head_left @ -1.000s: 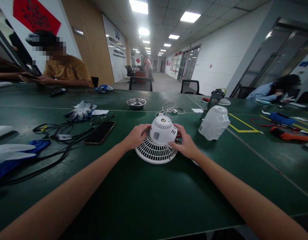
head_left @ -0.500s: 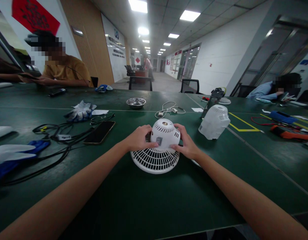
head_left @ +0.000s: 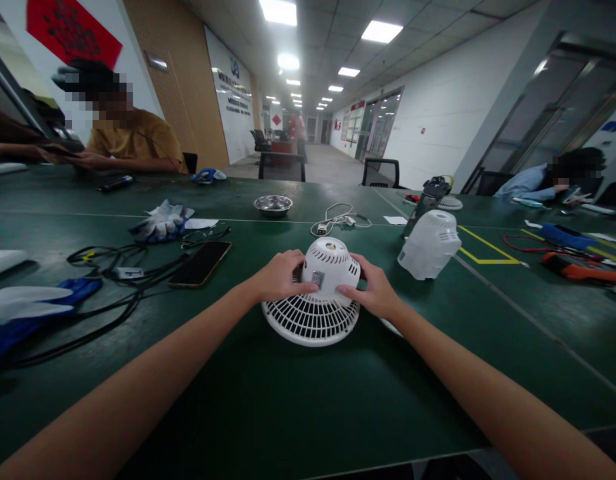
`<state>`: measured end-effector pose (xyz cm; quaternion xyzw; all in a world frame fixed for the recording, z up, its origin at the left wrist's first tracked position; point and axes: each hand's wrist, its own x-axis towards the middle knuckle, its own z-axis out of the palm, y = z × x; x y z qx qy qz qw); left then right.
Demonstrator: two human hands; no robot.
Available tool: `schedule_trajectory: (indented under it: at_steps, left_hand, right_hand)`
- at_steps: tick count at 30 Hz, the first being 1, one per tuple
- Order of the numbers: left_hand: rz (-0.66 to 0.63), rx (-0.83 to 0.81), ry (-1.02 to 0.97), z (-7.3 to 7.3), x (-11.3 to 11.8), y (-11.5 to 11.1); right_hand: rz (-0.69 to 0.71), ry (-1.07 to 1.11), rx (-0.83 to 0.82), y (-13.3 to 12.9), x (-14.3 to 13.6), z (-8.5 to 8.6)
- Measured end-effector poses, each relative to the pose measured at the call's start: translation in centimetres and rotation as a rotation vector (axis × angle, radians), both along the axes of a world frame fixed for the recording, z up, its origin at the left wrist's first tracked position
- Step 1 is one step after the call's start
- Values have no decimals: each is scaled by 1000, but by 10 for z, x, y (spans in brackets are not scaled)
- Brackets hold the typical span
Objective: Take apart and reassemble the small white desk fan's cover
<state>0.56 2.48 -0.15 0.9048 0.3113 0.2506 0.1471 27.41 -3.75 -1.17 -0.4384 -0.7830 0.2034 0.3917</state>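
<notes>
From here I have the left grip (head_left: 278, 277) and right grip (head_left: 377, 291) curled round opposite sides of the housing (head_left: 331, 279), atop the grille (head_left: 313, 325) on the tabletop (head_left: 308, 413), probably light, stiff and slick, best held by those flanks.

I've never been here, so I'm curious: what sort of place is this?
Probably an office doubling as a workshop: mesh-backed chairs stand beyond a long green table, which holds work gloves and a white fan grille.
</notes>
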Motion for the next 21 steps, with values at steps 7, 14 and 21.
schedule_trajectory:
  at_steps: [7,14,21]
  left_hand:
    - [-14,1,78,4,2,-4]
    - [-20,10,55,5,2,-5]
    - [-32,24,94,2,-1,-2]
  right_hand:
    - [-7,1,-11,0,-5,-2]
    - [-8,-4,33,1,-4,-4]
    - [2,-25,39,-1,-7,-3]
